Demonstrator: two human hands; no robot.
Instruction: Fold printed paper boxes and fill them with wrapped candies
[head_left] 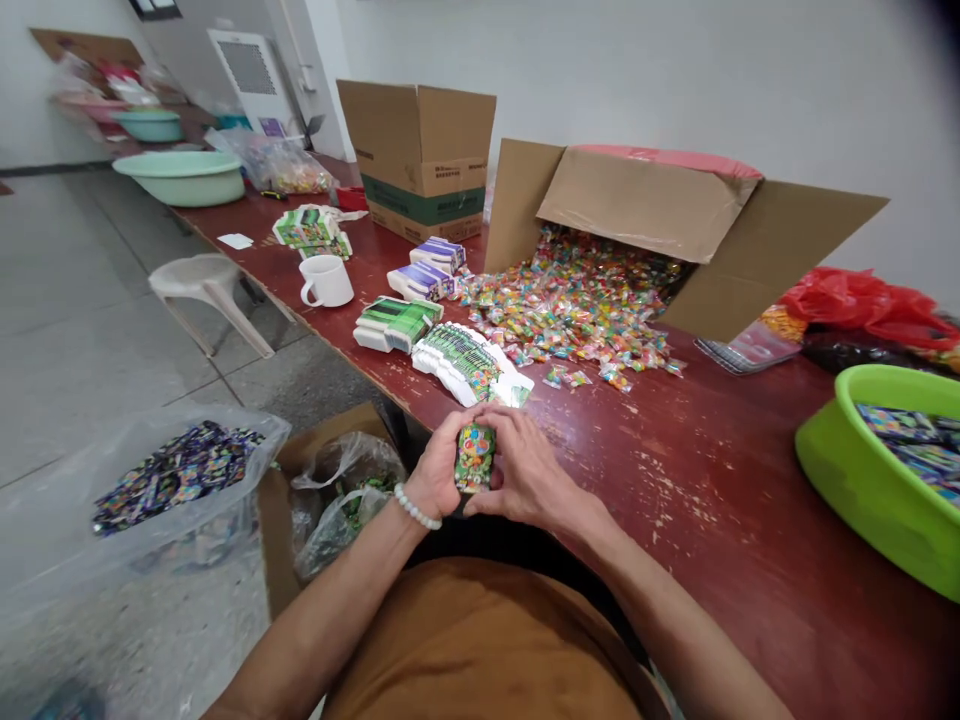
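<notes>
Between my two hands, close to my body, is a small green printed candy box (475,458). My left hand (437,465) wraps its left side, a beaded bracelet on the wrist. Fingers of my right hand (529,465) close around its right side and top edge. Just beyond my hands, a fanned row of flat green-and-white cartons (465,365) lies on the red table (600,450). Behind that fan sit a stack of green cartons (397,322) and purple-and-white cartons (424,280). Wrapped candies (570,310) spill from a tipped cardboard box (652,200).
A white mug (327,281) stands near the table's left edge. At right is a green basin (862,470) of dark packets. Below left, a plastic bag (262,440) holds more packets beside an open carton (277,540). A white stool (202,275) and upright box (420,160) stand farther off.
</notes>
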